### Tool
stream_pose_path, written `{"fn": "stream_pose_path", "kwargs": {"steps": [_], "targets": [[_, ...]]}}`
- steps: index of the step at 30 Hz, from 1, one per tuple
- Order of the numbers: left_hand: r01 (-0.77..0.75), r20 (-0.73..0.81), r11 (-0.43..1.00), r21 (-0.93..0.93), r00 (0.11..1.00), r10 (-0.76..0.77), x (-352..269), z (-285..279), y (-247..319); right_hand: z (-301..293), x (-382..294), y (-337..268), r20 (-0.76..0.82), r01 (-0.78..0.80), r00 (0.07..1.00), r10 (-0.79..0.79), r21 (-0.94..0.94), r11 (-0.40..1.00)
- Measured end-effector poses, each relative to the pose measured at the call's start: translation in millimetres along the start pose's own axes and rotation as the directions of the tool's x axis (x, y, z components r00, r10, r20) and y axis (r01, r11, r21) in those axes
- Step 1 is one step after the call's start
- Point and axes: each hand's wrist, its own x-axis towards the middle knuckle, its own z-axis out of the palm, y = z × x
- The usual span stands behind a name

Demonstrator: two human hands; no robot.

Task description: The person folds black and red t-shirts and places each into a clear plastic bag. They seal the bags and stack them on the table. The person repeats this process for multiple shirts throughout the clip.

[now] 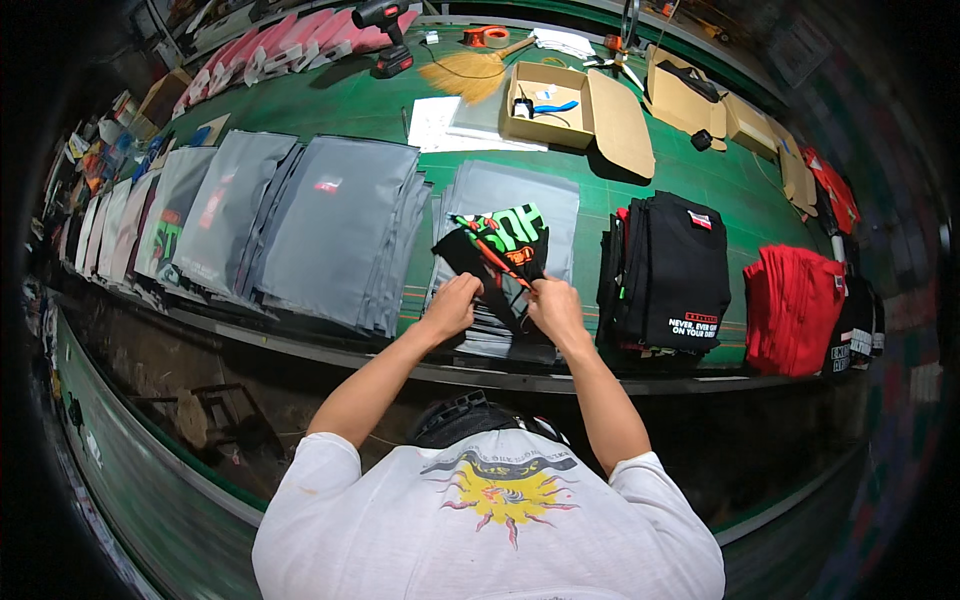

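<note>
A black printed T-shirt with green and orange graphics lies bunched between my hands. My left hand pinches its near left edge, thumb against fingers. On the other side, my right hand grips the fabric's near right edge. Beneath the shirt lies a stack of frosted grey plastic bags, its near part hidden by cloth and hands. Just right of it sits a pile of folded black T-shirts. To the left, filled frosted bags lean over one another in a row.
Folded red garments stand at the right of the green table. An open cardboard box, a straw broom, paper sheets and a cordless power tool lie farther back. The table's metal edge runs before me.
</note>
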Motion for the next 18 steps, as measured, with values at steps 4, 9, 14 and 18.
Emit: {"fn": "stream_pose_path", "kwargs": {"steps": [4, 9, 14, 18], "targets": [[-0.168, 0.137, 0.978, 0.122, 0.979, 0.151, -3, -12, -21, -12, -3, 27, -0.067, 0.07, 0.995, -0.07, -0.005, 0.998], [-0.188, 0.299, 0.981, 0.046, 0.94, 0.166, 15, -17, -36, -19, -8, 38, -0.024, 0.034, 0.999, -0.034, 0.015, 0.999], [-0.222, 0.31, 0.975, -0.004, 0.927, 0.212, 26, -20, -34, -12, -11, 51, -0.055, 0.039, 0.998, -0.037, 0.042, 0.998], [-0.233, 0.37, 0.972, -0.03, 0.901, 0.227, 34, -23, -32, -10, -12, 53, -0.054, 0.036, 0.998, -0.034, 0.054, 0.998]]}}
